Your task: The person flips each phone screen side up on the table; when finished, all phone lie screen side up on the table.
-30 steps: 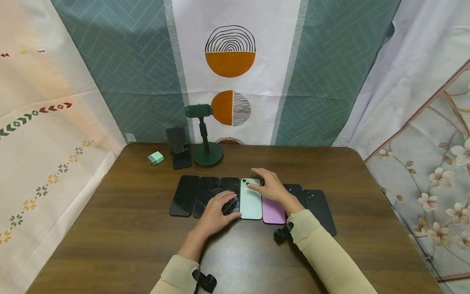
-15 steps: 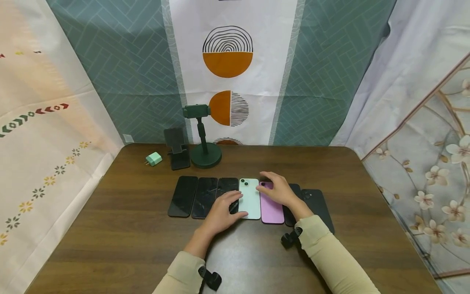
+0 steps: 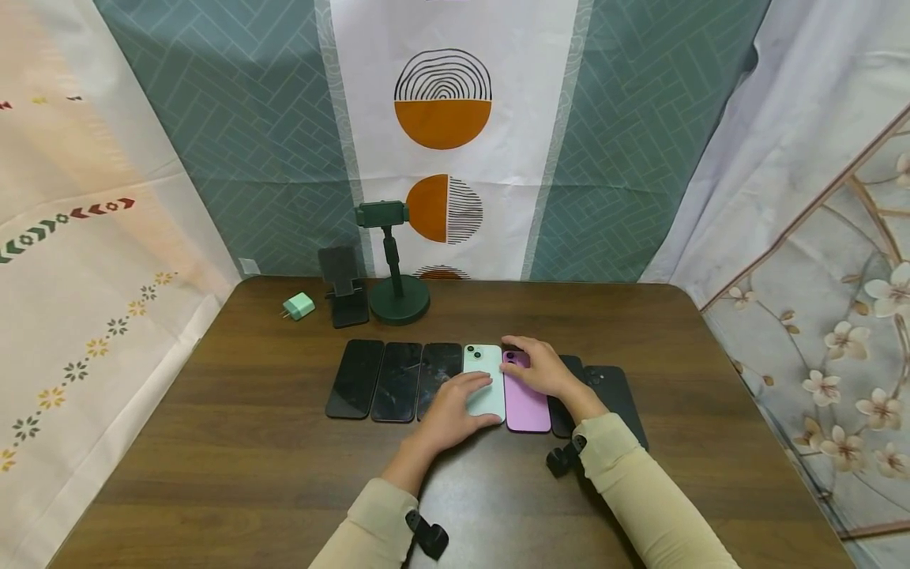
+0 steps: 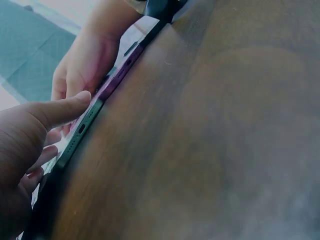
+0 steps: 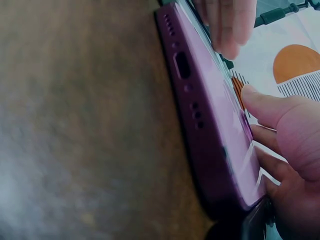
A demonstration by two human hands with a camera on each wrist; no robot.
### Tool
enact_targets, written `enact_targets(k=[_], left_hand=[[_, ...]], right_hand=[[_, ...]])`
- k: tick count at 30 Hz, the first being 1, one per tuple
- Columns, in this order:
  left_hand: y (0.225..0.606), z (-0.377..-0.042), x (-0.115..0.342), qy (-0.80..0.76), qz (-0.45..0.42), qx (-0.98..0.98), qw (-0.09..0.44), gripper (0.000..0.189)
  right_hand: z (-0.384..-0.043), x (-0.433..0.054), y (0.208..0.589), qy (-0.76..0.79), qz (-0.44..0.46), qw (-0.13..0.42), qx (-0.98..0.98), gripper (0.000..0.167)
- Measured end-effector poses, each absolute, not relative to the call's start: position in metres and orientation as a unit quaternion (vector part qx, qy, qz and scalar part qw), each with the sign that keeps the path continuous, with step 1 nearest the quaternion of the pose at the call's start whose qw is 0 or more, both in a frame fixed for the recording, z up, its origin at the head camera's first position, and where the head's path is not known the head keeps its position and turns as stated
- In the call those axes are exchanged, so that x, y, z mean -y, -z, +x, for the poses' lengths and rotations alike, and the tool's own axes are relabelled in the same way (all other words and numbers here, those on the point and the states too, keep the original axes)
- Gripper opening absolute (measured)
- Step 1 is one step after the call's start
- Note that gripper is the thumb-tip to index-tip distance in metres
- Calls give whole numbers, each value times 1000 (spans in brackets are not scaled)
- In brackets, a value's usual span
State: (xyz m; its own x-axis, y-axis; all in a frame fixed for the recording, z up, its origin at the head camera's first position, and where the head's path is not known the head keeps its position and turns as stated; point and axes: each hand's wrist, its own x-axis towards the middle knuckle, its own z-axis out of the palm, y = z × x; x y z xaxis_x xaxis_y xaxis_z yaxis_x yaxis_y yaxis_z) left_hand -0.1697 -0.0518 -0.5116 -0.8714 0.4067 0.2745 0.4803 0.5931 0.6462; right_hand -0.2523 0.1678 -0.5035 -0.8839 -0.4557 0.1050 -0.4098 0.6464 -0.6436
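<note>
Several phones lie flat in a side-by-side row. My left hand (image 3: 455, 409) spreads over the mint green phone (image 3: 475, 362), its thumb near that phone's lower right corner and its fingers across the back. In the left wrist view the thumb (image 4: 80, 100) hovers where the mint phone meets the purple one. My right hand (image 3: 542, 368) is over the upper part of the purple phone (image 3: 528, 407), fingers extended and thumb near its camera end. The right wrist view shows the purple phone's port edge (image 5: 187, 85) close up. Neither hand grips a phone.
Left of the mint phone lie dark phones, among them one at the row's end (image 3: 355, 379); another black phone (image 3: 618, 399) ends the row at right. Behind stand a green phone stand (image 3: 400, 300), a black folding stand (image 3: 348, 304) and a mint charger plug (image 3: 298, 306).
My left hand has slid right, from the dark phone beside the mint one onto the mint phone. My right hand has shifted right from the mint phone's top to the purple phone.
</note>
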Motion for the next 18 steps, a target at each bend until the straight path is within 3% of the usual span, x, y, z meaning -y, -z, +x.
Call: enact_targets(k=[11, 18], left_hand=[[511, -170, 43, 372, -254, 892, 41, 78], [513, -171, 42, 368, -247, 895, 40, 76]], right_hand=[[-254, -169, 505, 340, -275, 20, -899, 51], [-254, -169, 504, 342, -290, 47, -893, 51]])
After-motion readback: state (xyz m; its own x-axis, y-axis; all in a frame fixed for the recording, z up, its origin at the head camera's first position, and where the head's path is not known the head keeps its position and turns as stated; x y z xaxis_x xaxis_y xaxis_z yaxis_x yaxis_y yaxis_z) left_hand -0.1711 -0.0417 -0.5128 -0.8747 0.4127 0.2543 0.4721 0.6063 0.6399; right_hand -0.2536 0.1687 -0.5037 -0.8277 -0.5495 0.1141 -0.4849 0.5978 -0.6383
